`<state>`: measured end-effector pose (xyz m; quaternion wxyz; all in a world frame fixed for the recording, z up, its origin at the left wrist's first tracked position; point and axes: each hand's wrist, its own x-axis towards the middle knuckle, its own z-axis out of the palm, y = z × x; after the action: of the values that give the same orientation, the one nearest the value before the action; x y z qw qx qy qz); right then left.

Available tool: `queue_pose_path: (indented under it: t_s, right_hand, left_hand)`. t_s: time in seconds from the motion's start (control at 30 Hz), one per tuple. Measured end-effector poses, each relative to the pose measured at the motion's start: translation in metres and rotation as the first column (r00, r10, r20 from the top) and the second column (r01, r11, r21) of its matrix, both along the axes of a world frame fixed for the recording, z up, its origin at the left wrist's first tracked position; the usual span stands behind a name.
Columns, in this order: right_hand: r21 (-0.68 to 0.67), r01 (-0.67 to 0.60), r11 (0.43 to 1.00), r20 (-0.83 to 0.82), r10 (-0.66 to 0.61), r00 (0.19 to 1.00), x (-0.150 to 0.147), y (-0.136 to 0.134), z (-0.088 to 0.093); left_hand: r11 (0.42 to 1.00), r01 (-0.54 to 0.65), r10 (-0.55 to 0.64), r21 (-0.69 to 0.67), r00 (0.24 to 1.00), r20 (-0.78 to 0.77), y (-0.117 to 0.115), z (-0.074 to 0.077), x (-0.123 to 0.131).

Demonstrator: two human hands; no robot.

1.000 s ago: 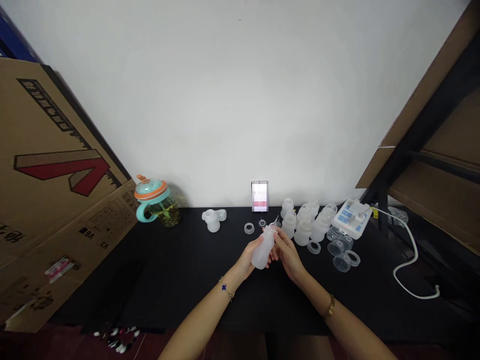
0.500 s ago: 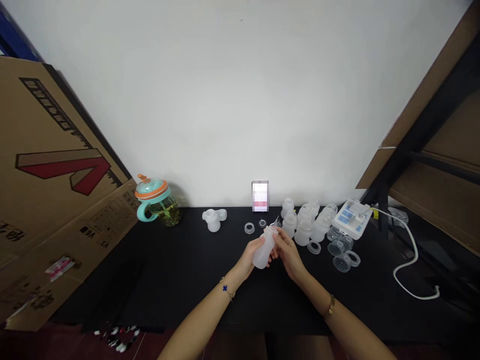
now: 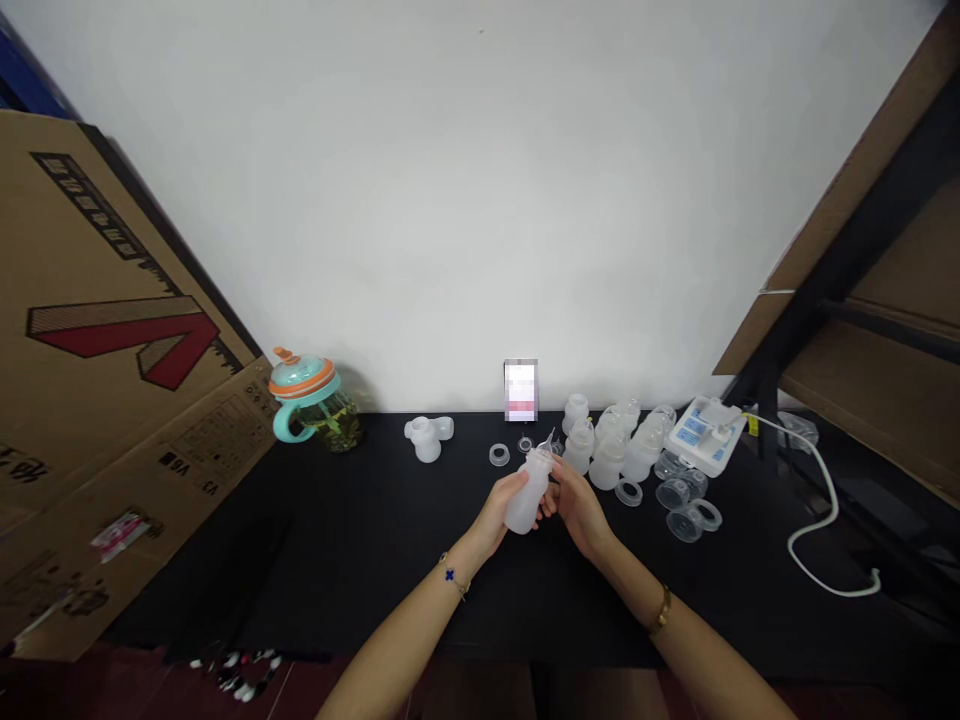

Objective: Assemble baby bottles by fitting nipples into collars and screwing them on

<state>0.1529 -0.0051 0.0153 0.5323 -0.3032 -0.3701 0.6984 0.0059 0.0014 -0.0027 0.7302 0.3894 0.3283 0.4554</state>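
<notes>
My left hand [image 3: 495, 512] is wrapped round a frosted white baby bottle [image 3: 528, 498], tilted with its mouth up and to the right. A clear pointed teat [image 3: 548, 442] stands at the bottle's mouth. My right hand [image 3: 579, 507] is closed at the bottle's neck, its fingertips at the teat's base; the exact grip is partly hidden. Just beyond the bottle lie a translucent collar ring [image 3: 499, 456] and a smaller ring [image 3: 525, 444]. To the right stand several frosted bottles [image 3: 607, 465], some topped with teats, with another ring [image 3: 628, 493] in front.
Clear caps [image 3: 684, 525] and a white box with blue labels [image 3: 705, 437] lie right, near a white cable [image 3: 831, 500]. A phone [image 3: 520, 391] leans on the wall. White plastic parts [image 3: 427, 440], a lidded tea jug [image 3: 319, 405] and a cardboard box [image 3: 112, 390] are left.
The teat stands a little more upright at the bottle's mouth. My right fingers have shifted slightly at the neck, while my left hand keeps hold of the bottle.
</notes>
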Motion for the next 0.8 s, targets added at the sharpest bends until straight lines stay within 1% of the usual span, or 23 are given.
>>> queue_pose_path:
  t_s: [0.27, 0.4, 0.6, 0.8]
  right_hand:
    - [-0.014, 0.037, 0.999, 0.009, -0.037, 0.999, 0.0002, -0.0008, 0.0044]
    - [-0.032, 0.069, 0.997, 0.007, -0.069, 0.998, -0.0003, -0.0014, 0.0058]
    - [-0.056, 0.107, 0.993, 0.026, -0.106, 0.994, -0.0002, -0.001, 0.0053]
    - [-0.05, 0.134, 0.99, 0.049, -0.131, 0.99, -0.0004, 0.0007, 0.0039]
  left_hand:
    - [1.0, 0.002, -0.002, 0.001, 1.0, -0.019, 0.0005, -0.0023, -0.0007]
    - [1.0, -0.01, 0.011, 0.023, 0.999, -0.047, 0.0009, -0.0037, -0.0012]
    - [0.998, -0.028, 0.033, 0.059, 0.995, -0.095, -0.0011, 0.0007, -0.002]
    - [0.994, -0.03, 0.046, 0.102, 0.986, -0.16, -0.0027, 0.0034, -0.0027]
